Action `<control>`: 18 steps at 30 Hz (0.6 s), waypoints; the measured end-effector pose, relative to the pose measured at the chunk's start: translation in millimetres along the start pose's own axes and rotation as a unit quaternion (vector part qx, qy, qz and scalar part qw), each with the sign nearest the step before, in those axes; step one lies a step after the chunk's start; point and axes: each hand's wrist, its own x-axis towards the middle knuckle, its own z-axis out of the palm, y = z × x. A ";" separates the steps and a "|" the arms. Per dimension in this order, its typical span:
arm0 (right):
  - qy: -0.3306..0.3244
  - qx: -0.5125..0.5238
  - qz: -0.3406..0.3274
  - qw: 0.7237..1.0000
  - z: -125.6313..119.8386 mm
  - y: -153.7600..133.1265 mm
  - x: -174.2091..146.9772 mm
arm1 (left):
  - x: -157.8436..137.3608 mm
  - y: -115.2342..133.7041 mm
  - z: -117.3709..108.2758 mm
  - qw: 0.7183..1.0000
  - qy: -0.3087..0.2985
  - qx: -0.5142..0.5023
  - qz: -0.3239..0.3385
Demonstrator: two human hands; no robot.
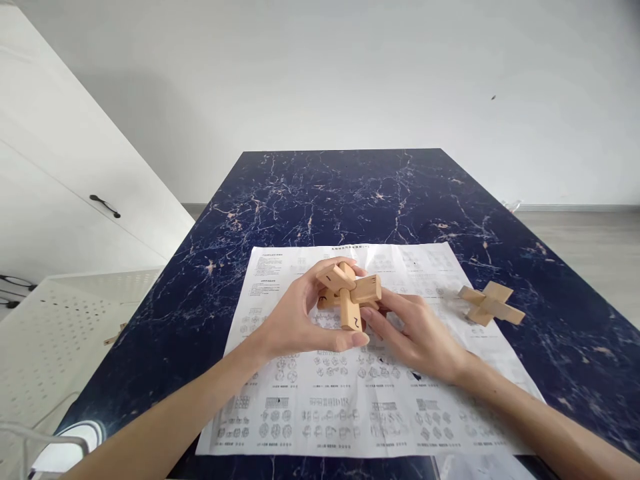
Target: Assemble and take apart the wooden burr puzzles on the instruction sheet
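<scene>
1. Nearest of all, well to the left of the left hand and close to the person, a white rounded object (70,450) sat beside a pale cable (45,437).
2. The left hand (295,317) was curled round a wooden puzzle (351,312) of crossed bars, its thumb along the lower end and its fingers over the back.
3. The right hand (423,333) held the same puzzle from the right side, thumb and fingers drawn close together; the puzzle was thus between the two hands (several bars bore dark marks).
4. Beneath both hands a creased paper sheet (330,393), printed with small diagrams, lay spread out.
5. Right of the right hand and slightly farther off, a second wooden cross (493,303) rested by the paper's right edge.
6. Off to the left of the left hand stood a white perforated bin (75,317).
7. Beyond the hands stretched the dark blue veined table (340,193).
8. Farther left was a white cabinet (60,140) with a black handle (105,206); behind everything rose a pale wall (350,73).
</scene>
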 end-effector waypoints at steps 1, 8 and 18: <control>0.002 0.002 -0.001 1.000 0.2 -0.1 0.0 | -0.5 -0.3 0.1 1.000 0.002 0.002 0.003; 0.018 0.006 -0.006 1.000 3.3 0.5 -0.5 | -4.0 3.1 3.7 0.999 0.021 0.029 -0.017; 0.030 0.014 0.007 0.999 4.4 0.0 -3.0 | -7.2 5.0 14.0 0.997 0.052 0.053 0.006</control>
